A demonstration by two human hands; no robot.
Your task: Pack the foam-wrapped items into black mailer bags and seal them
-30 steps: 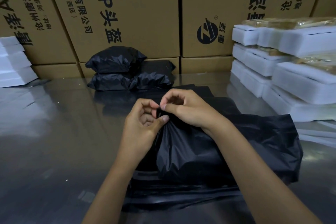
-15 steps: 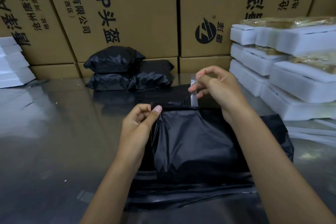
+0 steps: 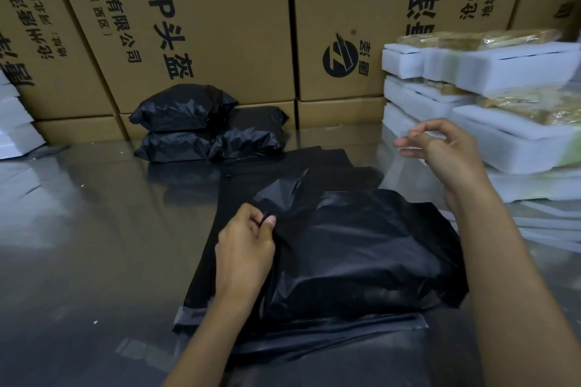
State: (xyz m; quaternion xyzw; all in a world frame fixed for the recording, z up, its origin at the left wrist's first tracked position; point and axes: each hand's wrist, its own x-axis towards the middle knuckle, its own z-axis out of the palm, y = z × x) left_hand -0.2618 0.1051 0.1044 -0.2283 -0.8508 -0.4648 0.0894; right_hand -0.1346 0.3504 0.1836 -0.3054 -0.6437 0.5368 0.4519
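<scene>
Left hand [image 3: 243, 248] pinches mailer bag [image 3: 361, 248] flap; long axis left-right.

Right before you a filled mailer bag [image 3: 361, 248] lies on a stack of flat bags [image 3: 283, 163] on the table [image 3: 78, 229]. Behind it, 3 packed bags [image 3: 201, 122] rest against the cartons [image 3: 220, 25]. Foam-wrapped items [image 3: 490, 97] are stacked at your right, foam sheets [image 3: 15, 122] at your far left.

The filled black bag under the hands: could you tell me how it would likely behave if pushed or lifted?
The filled black bag probably slides easily, since film and tabletop look glossy. Its creased flap, pinched by the left hand, looks floppy. Its blocky bulge suggests it holds shape.
</scene>
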